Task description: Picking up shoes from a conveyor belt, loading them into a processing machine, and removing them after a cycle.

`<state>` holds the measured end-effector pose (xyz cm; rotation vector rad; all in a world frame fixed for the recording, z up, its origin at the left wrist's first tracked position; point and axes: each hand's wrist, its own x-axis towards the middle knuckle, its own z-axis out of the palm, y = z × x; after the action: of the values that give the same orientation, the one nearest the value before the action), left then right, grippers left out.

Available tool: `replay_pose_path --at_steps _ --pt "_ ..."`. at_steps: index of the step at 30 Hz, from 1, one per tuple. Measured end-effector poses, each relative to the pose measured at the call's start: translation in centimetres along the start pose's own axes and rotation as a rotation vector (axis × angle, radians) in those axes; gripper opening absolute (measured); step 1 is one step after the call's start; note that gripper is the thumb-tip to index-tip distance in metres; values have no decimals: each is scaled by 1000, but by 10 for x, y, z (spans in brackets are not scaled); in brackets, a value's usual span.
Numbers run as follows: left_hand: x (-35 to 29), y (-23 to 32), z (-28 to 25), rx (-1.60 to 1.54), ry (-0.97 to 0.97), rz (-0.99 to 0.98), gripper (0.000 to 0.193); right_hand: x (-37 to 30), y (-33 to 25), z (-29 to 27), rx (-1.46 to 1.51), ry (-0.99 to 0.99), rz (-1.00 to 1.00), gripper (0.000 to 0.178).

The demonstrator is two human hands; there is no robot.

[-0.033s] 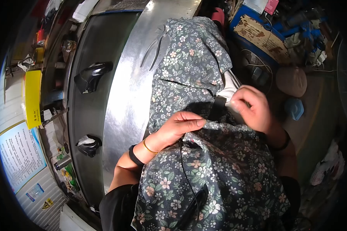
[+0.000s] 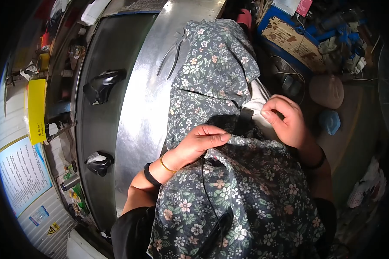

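A dark floral apron (image 2: 229, 185) covers my front and lap. My left hand (image 2: 199, 140) pinches a gathered fold of it between thumb and fingers. To the right, my right hand (image 2: 285, 121) is closed, thumb against the curled forefinger, beside a white cloth (image 2: 256, 97) at the apron's side. Whatever lies between those fingertips is too small to make out. A short black band (image 2: 245, 116) shows between the hands, next to a dark opening in the folds. Down the apron's front hangs a thin black cord (image 2: 207, 190).
Metal pliers (image 2: 170, 58) lie on the shiny metal worktop (image 2: 142, 95), left of my lap. Beyond runs a dark belt (image 2: 95, 129) bearing a black shoe (image 2: 103, 86) and a smaller black shoe part (image 2: 99, 163). A blue container (image 2: 330, 121) stands at right.
My right hand has shifted very slightly to the right, and its fingers look sharper. A little more of the white cloth shows beside it. The left hand has not moved.
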<state>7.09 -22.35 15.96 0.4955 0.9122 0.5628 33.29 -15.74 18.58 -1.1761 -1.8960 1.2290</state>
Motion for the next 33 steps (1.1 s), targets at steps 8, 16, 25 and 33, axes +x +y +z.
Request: replay_pose_path --at_steps 8,16,25,33 --pt "8 2 2 87 54 -28 19 5 -32 22 -236 -185 -452 16" --pt "5 3 5 91 -31 36 22 17 -13 26 -110 -339 -283 12" --pt "7 -2 -3 98 -120 50 21 22 19 35 378 -734 93 10" --pt "5 6 1 89 -135 15 16 16 26 39 661 -741 163 10"
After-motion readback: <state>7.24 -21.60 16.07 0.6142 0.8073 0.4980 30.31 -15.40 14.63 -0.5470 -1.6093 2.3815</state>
